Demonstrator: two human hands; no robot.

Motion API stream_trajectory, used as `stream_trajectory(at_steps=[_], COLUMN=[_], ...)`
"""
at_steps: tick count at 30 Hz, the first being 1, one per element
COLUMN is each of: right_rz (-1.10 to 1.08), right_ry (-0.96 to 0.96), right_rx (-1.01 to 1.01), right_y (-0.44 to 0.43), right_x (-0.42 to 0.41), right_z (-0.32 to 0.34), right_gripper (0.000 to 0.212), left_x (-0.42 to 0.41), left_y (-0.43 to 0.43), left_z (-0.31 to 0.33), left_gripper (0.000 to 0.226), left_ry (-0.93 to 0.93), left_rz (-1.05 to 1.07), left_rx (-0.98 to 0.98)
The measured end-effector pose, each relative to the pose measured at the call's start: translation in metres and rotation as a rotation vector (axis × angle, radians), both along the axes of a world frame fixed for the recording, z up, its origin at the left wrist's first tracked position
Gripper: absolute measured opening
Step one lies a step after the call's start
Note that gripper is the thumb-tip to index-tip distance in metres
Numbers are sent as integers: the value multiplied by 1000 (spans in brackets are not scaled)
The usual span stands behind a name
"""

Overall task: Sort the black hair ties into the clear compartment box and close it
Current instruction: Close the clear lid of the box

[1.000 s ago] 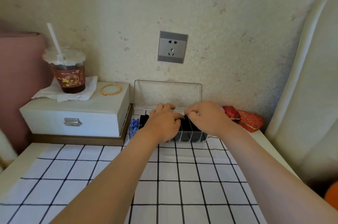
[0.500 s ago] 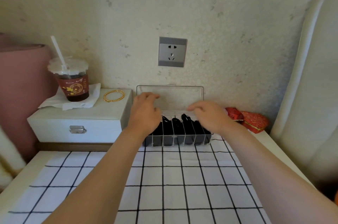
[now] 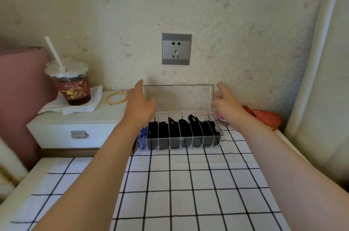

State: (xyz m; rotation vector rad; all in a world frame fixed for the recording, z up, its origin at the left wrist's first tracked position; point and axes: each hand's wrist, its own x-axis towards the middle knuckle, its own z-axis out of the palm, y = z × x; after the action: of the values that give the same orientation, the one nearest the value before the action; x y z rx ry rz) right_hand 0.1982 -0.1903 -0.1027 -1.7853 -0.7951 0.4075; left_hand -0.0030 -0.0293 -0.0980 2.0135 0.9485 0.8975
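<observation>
A: Where's the box (image 3: 181,143)?
B: At the far edge of the checked cloth (image 3: 188,183), against the wall (image 3: 245,23), just right of the white case (image 3: 75,128). Its lid (image 3: 177,98) stands upright at the back.
A: And the ties (image 3: 182,127)?
B: Black, packed into the compartments, some poking up above the dividers. The leftmost compartment holds blue bits (image 3: 143,133).
A: The hands?
B: The left hand (image 3: 140,106) is at the lid's left edge, fingers straight, thumb spread away. The right hand (image 3: 228,106) is at the lid's right edge, fingers loosely extended and a little apart. Neither pinches anything. Whether they touch the lid, I can't tell.
A: What else is around?
B: On the case, a cup (image 3: 71,85) with a straw on a napkin (image 3: 90,106), and a gold bangle (image 3: 116,98). A socket (image 3: 176,49) is on the wall above the box, and a red pouch (image 3: 266,119) is to its right.
</observation>
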Motion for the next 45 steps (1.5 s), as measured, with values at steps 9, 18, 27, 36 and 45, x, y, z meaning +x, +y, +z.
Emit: stream_trajectory(at_steps=[9, 18, 27, 36, 45], right_rz=[93, 188, 164, 111, 110], right_ry=[-496, -723, -1030, -1059, -1040], right_rx=[-178, -344, -416, -403, -438], right_y=[-32, -70, -69, -62, -56], right_x=[-6, -43, -54, -67, -66], right_z=[8, -19, -37, -58, -60], right_gripper=[29, 35, 63, 61, 67], left_x=[-31, -64, -63, -57, -47], left_y=[-8, -42, -53, -55, -47], left_z=[10, -25, -41, -60, -68], left_gripper=[35, 30, 59, 59, 69], left_ry=[384, 438, 495, 531, 524], left_rz=[-46, -229, -264, -227, -135], left_rx=[548, 509, 600, 752, 795])
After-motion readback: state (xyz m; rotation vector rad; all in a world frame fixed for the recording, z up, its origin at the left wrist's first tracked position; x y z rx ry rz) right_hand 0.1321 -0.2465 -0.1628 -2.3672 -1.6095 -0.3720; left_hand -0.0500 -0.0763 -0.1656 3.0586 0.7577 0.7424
